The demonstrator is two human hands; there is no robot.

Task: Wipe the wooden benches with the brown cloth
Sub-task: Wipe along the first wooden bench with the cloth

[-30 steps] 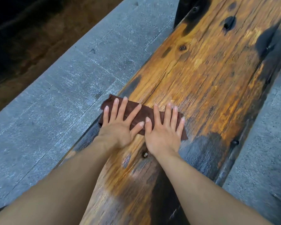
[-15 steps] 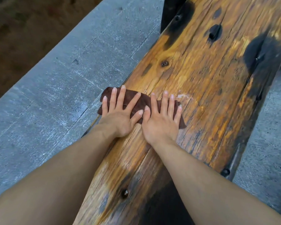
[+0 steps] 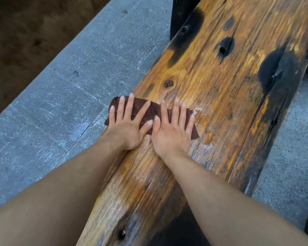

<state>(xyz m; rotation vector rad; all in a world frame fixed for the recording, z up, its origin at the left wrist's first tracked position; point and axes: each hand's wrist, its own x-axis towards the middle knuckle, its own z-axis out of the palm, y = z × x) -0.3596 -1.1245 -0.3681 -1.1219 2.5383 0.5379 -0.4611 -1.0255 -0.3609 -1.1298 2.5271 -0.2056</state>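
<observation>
Moved: your left hand (image 3: 126, 128), your right hand (image 3: 171, 134) and the brown cloth (image 3: 138, 107) now sit further up the wooden bench (image 3: 220, 86) than a second ago, closer to the dark knot (image 3: 168, 83).
Surface: worn orange-brown plank, cracked along the grain, with black patches.
Surroundings: grey stone paving (image 3: 78, 86) runs along both sides of the bench, bare earth (image 3: 25, 32) lies at upper left, and a dark post (image 3: 180, 11) stands by the far edge.
Cloth: it lies flat across the plank's left half, its left end at the bench edge and a pale scuff (image 3: 196, 110) at its right corner.
Left hand: palm down, fingers straight and spread, pressing the cloth.
Right hand: the same pose, its thumb just beside your left thumb.
Arms: both bare forearms reach forward.
</observation>
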